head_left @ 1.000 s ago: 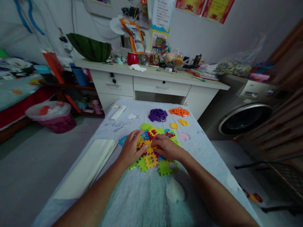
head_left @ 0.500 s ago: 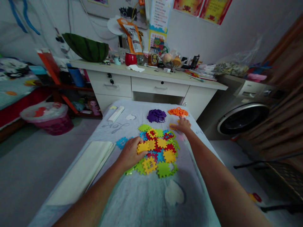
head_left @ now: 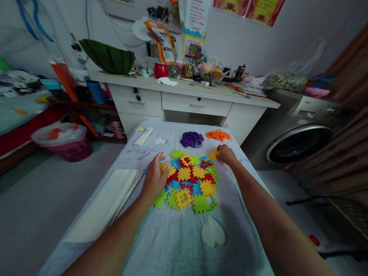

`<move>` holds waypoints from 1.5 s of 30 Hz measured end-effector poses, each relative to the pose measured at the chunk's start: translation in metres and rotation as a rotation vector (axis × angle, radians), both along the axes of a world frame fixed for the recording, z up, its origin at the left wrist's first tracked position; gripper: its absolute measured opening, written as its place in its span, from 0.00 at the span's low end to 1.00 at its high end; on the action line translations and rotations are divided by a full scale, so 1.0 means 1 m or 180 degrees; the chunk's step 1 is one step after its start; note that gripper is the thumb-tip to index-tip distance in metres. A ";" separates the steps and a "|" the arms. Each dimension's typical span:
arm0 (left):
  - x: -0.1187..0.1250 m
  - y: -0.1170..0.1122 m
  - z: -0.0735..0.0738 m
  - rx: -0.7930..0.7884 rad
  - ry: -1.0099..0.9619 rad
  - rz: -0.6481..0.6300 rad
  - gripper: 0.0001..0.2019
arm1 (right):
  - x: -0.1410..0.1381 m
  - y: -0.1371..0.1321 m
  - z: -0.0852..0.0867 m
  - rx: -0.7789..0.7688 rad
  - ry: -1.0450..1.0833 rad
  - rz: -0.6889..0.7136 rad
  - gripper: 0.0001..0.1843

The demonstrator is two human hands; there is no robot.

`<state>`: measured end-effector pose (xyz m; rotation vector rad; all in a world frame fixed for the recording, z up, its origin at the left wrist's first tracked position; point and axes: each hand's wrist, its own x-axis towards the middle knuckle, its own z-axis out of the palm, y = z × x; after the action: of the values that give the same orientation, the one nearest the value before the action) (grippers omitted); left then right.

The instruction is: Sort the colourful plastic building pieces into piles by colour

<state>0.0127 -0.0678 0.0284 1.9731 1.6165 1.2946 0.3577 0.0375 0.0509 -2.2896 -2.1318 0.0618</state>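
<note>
A mixed pile of toothed plastic building pieces (head_left: 184, 174), in yellow, red, blue and green, lies mid-table. At its left edge my left hand (head_left: 154, 174) is closed on a yellow building piece (head_left: 164, 168) between thumb and fingers. Beyond the pile on the right, my right hand (head_left: 226, 154) has its fingers bent down at a yellow building piece (head_left: 214, 154), gripping its edge near the cloth. Farther back are a heap of purple pieces (head_left: 191, 139) and a heap of orange pieces (head_left: 218, 135).
The table wears a pale blue cloth (head_left: 172, 245). A folded white cloth (head_left: 100, 207) and a white power strip (head_left: 143, 137) lie on its left side. Behind stands a cluttered white desk (head_left: 198, 105), with a washing machine (head_left: 290, 130) to its right.
My left hand has drawn left, away from the pile's middle, with a yellow piece. My right hand's fingers have curled in at the yellow piece; it stays near the orange heap.
</note>
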 end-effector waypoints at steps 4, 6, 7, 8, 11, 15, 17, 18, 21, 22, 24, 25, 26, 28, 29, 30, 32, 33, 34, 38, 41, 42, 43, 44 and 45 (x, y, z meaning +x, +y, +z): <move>-0.005 0.004 -0.002 0.0187 0.0393 0.0107 0.21 | -0.002 -0.004 0.001 -0.0281 0.0034 -0.0135 0.28; -0.006 0.004 0.000 0.0197 0.0582 0.0066 0.17 | -0.005 -0.004 0.001 -0.0365 0.0128 -0.0267 0.34; -0.007 0.004 0.000 0.0172 0.0661 0.0016 0.15 | -0.007 -0.003 0.001 -0.0390 0.0162 -0.0306 0.37; -0.006 0.004 0.001 0.0128 0.0729 -0.0046 0.14 | -0.008 -0.003 0.001 -0.0408 0.0184 -0.0310 0.40; -0.005 0.004 0.001 -0.0032 0.0848 -0.0256 0.11 | -0.009 -0.001 0.002 -0.0466 0.0198 -0.0188 0.42; -0.004 0.003 0.000 -0.0099 0.0934 -0.0439 0.12 | -0.003 -0.003 0.000 -0.0350 0.0177 -0.0089 0.32; -0.005 0.002 -0.001 -0.0091 0.1020 -0.0452 0.13 | 0.000 -0.009 -0.003 -0.0066 0.0235 -0.0071 0.30; -0.005 0.001 -0.002 -0.0089 0.1074 -0.0446 0.14 | 0.001 -0.013 -0.006 0.0129 0.0301 -0.0058 0.31; -0.006 0.000 -0.007 -0.0066 0.1281 -0.0402 0.19 | 0.002 -0.029 -0.014 0.0687 0.0554 -0.0054 0.32; -0.006 0.000 -0.009 -0.0052 0.1353 -0.0381 0.21 | 0.003 -0.035 -0.016 0.0816 0.0625 -0.0071 0.31; -0.006 -0.001 -0.013 -0.0038 0.1473 -0.0324 0.25 | 0.004 -0.043 -0.018 0.0985 0.0754 -0.0138 0.28; -0.006 -0.001 -0.015 -0.0045 0.1507 -0.0288 0.27 | 0.005 -0.046 -0.017 0.1049 0.0829 -0.0192 0.27; -0.006 -0.002 -0.016 -0.0063 0.1522 -0.0253 0.28 | 0.006 -0.049 -0.016 0.1113 0.0930 -0.0249 0.26; -0.006 -0.003 -0.016 -0.0112 0.1510 -0.0192 0.29 | 0.004 -0.052 -0.009 0.1207 0.1236 -0.0335 0.24; -0.006 -0.003 -0.016 -0.0131 0.1498 -0.0169 0.29 | 0.002 -0.054 -0.005 0.1228 0.1448 -0.0326 0.22; -0.006 -0.003 -0.016 -0.0143 0.1493 -0.0150 0.29 | -0.002 -0.056 0.001 0.1215 0.1700 -0.0242 0.22; -0.006 -0.002 -0.015 -0.0138 0.1497 -0.0124 0.28 | -0.017 -0.061 0.013 0.1029 0.2278 0.0161 0.22; -0.006 -0.002 -0.015 -0.0125 0.1499 -0.0114 0.28 | -0.027 -0.065 0.019 0.0872 0.2559 0.0438 0.22; -0.005 -0.001 -0.015 -0.0108 0.1491 -0.0104 0.27 | -0.038 -0.070 0.025 0.0680 0.2804 0.0744 0.22; -0.004 0.002 -0.016 -0.0039 0.1361 -0.0017 0.25 | -0.087 -0.089 0.040 0.0054 0.3048 0.1609 0.25; -0.002 0.001 -0.014 0.0016 0.1244 0.0125 0.24 | -0.106 -0.095 0.039 -0.0091 0.2641 0.1746 0.31; -0.002 0.001 -0.013 0.0047 0.1229 0.0172 0.23 | -0.108 -0.096 0.037 -0.0063 0.2499 0.1711 0.32; -0.001 0.000 -0.011 0.0083 0.1234 0.0202 0.22 | -0.106 -0.095 0.034 -0.0030 0.2406 0.1654 0.32; -0.001 -0.002 -0.009 0.0124 0.1255 0.0208 0.22 | -0.104 -0.095 0.032 -0.0031 0.2381 0.1596 0.33; -0.001 -0.003 -0.007 0.0167 0.1289 0.0185 0.22 | -0.100 -0.095 0.031 -0.0090 0.2434 0.1560 0.33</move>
<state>0.0121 -0.0704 0.0212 2.3530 1.8416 1.0091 0.2576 -0.0575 0.0817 -1.3365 -2.1394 0.8166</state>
